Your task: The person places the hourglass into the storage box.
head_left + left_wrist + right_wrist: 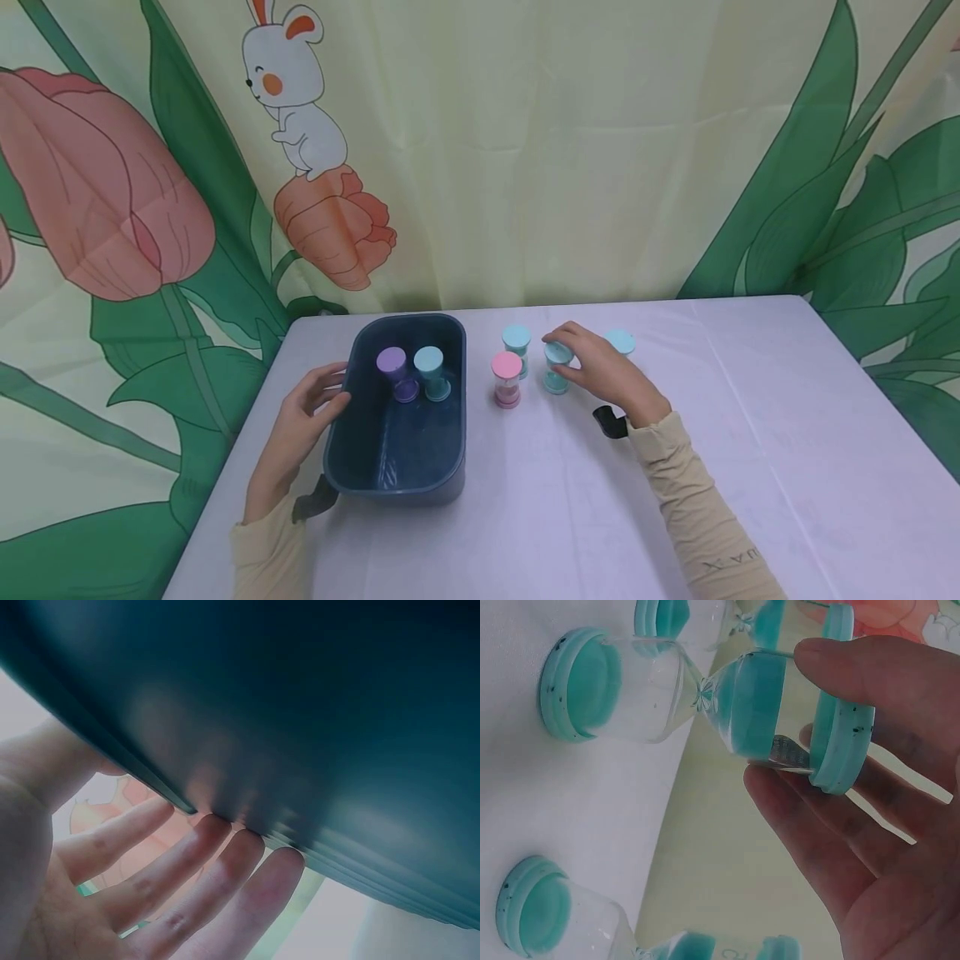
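Note:
My left hand (296,425) is at the left side of a dark blue plastic bin (420,492). In the left wrist view its nearly straight fingertips touch the bin's wall (360,750). Inside the bin stand a purple hourglass (392,361) and a teal hourglass (429,360). My right hand (607,375) pinches the upper part of another teal hourglass (754,705) between thumb and fingers, its base close to the table. Beside that one stand a pink hourglass (506,367) and a teal hourglass (516,337). One more teal hourglass (619,340) shows partly behind the right hand.
A white cloth covers the table (540,517). Behind it hangs a printed curtain (562,167) with a rabbit, a carrot and tulips. Black straps (611,422) show at both wrists.

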`<state>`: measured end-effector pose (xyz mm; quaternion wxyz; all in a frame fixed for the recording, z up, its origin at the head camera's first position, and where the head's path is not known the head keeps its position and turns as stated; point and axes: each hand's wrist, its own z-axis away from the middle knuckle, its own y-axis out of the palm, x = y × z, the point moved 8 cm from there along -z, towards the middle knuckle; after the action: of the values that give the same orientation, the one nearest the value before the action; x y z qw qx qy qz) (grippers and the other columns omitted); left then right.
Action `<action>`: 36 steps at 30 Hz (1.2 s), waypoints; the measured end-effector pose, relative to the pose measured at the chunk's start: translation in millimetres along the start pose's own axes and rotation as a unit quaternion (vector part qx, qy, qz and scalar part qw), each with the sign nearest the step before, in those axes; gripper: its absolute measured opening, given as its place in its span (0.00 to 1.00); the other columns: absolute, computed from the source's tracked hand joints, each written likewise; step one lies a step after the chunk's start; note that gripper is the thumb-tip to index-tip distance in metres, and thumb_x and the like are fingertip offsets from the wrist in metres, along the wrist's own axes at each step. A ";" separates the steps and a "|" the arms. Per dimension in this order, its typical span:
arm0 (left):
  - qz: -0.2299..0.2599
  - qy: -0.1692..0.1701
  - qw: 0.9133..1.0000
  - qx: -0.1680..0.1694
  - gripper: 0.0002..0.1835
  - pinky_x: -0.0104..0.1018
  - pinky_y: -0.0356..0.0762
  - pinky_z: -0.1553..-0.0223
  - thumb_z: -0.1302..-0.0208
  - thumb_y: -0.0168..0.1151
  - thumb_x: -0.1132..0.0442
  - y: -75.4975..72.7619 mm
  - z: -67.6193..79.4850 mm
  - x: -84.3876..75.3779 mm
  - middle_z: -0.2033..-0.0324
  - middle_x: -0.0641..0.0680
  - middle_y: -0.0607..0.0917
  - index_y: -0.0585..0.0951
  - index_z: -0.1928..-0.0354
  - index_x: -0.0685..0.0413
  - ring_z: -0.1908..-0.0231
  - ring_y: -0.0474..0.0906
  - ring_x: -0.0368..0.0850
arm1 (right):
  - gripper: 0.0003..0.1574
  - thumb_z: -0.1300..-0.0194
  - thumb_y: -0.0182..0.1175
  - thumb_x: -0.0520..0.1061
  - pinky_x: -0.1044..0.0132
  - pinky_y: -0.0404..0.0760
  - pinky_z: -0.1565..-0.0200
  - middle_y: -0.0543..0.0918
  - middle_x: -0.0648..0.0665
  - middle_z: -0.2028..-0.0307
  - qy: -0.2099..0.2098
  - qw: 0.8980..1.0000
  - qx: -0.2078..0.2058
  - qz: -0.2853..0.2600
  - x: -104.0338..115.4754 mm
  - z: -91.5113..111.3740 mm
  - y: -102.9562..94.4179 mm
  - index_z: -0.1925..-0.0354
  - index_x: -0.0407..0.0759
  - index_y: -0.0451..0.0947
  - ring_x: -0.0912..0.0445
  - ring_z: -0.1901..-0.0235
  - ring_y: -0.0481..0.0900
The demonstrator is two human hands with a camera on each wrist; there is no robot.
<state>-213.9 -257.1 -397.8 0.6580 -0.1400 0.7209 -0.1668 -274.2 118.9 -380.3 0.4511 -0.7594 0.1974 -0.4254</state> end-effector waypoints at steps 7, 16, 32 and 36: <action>-0.001 -0.001 1.000 -0.004 0.27 0.56 0.68 0.47 0.37 0.58 0.51 0.2 -0.5 0.3 0.43 0.54 0.71 0.66 0.36 0.44 0.45 0.69 0.51 | 0.26 0.45 0.66 0.39 0.58 0.74 0.49 0.75 0.44 0.52 -0.025 0.999 -0.021 0.010 11.9 -0.1 -10.6 0.47 0.37 0.73 0.52 0.52 0.74; 0.004 0.000 1.000 -0.004 0.28 0.55 0.68 0.47 0.37 0.58 0.51 -0.4 -1.8 3.3 0.43 0.53 0.71 0.66 0.36 0.45 0.45 0.69 0.51 | 0.27 0.45 0.66 0.39 0.60 0.73 0.49 0.74 0.46 0.51 -0.041 0.998 -0.039 0.026 29.3 0.2 -25.5 0.46 0.39 0.73 0.53 0.51 0.73; 0.004 0.007 1.000 -0.007 0.27 0.55 0.68 0.47 0.38 0.59 0.52 0.4 -1.8 2.1 0.43 0.54 0.72 0.66 0.37 0.45 0.46 0.69 0.53 | 0.28 0.45 0.66 0.39 0.61 0.73 0.50 0.73 0.48 0.51 -0.076 0.995 -0.063 0.018 51.4 -0.4 -37.8 0.45 0.39 0.73 0.55 0.52 0.72; 0.002 0.007 1.000 -0.008 0.28 0.55 0.68 0.47 0.38 0.59 0.51 0.2 -1.0 2.2 0.43 0.54 0.72 0.66 0.37 0.45 0.46 0.69 0.52 | 0.27 0.44 0.65 0.40 0.62 0.74 0.50 0.73 0.48 0.51 -0.092 0.993 -0.070 0.018 58.7 -1.2 -41.4 0.45 0.39 0.72 0.55 0.52 0.73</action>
<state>-215.2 -257.8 -399.8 0.6520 -0.1425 0.7272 -0.1606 -245.8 99.5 -317.3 0.4205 -0.8213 0.1977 -0.3309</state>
